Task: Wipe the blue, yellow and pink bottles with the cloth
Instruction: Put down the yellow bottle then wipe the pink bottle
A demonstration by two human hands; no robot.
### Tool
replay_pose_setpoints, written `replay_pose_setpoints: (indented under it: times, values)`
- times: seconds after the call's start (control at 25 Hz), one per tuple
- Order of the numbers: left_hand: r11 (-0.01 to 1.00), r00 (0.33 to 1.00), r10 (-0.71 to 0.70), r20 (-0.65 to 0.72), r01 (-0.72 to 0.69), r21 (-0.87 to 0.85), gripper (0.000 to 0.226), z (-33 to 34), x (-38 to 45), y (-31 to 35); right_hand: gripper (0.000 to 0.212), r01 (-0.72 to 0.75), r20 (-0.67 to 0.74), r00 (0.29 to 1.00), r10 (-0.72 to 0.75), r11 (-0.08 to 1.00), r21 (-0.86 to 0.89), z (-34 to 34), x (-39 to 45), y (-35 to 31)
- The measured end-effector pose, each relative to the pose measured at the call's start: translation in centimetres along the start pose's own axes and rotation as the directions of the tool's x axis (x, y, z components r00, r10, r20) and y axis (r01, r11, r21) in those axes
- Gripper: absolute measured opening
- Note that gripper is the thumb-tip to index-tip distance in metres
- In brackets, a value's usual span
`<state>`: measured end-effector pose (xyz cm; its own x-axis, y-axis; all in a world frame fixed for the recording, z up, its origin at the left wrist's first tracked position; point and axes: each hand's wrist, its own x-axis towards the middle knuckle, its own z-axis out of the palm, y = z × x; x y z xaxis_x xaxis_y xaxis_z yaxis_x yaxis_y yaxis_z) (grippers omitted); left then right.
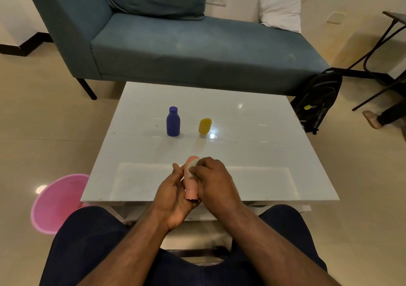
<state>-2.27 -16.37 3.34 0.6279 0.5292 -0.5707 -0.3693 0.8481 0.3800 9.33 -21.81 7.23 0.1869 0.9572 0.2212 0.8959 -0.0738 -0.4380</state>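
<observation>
Pink bottle [190, 181] under the cloth [193, 169]

Your left hand [173, 194] grips the pink bottle over the desk's [252, 132] near edge — your right hand [214, 179] pinches the cloth against it; blue bottle [173, 121] and yellow bottle [204, 126] stand farther back.

Glossy white table [252, 158], blue bottle [173, 122] and yellow bottle [204, 126] upright on top

Three bottles, one blue bottle [173, 121] and one yellow bottle [204, 126] beyond the hands, one pink bottle [191, 181] between them, one cloth [191, 167] under the right hand [214, 179], two hands, left hand [173, 194], one table [252, 154], one pink bucket [56, 202] left of the hands
</observation>
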Motion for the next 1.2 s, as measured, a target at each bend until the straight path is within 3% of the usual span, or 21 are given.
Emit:
replay_pose_setpoints:
  times: [0.16, 0.32, 0.48, 0.64, 0.84, 1.0, 1.2]
  values:
    - [0.999, 1.000, 0.002, -0.010, -0.002, 0.042, 0.063, -0.3, 0.0, 0.2, 0.028, 0.216, 0.137, 0.969, -0.207, 0.975, -0.048, 0.2, -1.5, -0.4]
    - [0.999, 0.999, 0.040, -0.021, -0.039, 0.038, 0.059, -0.3, 0.1, 0.2, 0.031, 0.151, 0.025, 0.988, -0.150, 0.988, -0.038, -0.5, -1.1, 0.5]
    - [0.997, 0.998, 0.050, -0.032, -0.048, 0.054, 0.051, -0.6, 0.1, 0.2, 0.035, 0.265, 0.135, 0.957, -0.257, 0.964, -0.038, -0.3, -2.4, -0.3]
    - [0.999, 0.998, 0.047, -0.035, -0.048, -0.020, 0.055, -0.4, 0.2, 0.2, 0.029, 0.170, 0.031, 0.985, -0.169, 0.985, -0.041, -0.7, -1.5, 0.8]
    - [0.999, 0.999, 0.022, -0.038, -0.023, -0.034, 0.058, -1.0, 0.6, 0.3, 0.031, 0.234, 0.104, 0.967, -0.232, 0.972, -0.010, -0.3, -2.8, 0.1]
    - [0.995, 0.998, 0.042, -0.038, -0.045, -0.084, 0.054, -0.6, 0.8, 0.2, 0.030, 0.078, -0.044, 0.996, -0.076, 0.996, 0.037, -0.2, -1.5, 1.2]
    - [0.998, 1.000, 0.025, -0.011, -0.026, -0.050, 0.053, -0.8, 0.7, 0.2, 0.027, 0.096, 0.005, 0.995, -0.097, 0.991, 0.093, 0.0, -2.3, 0.7]
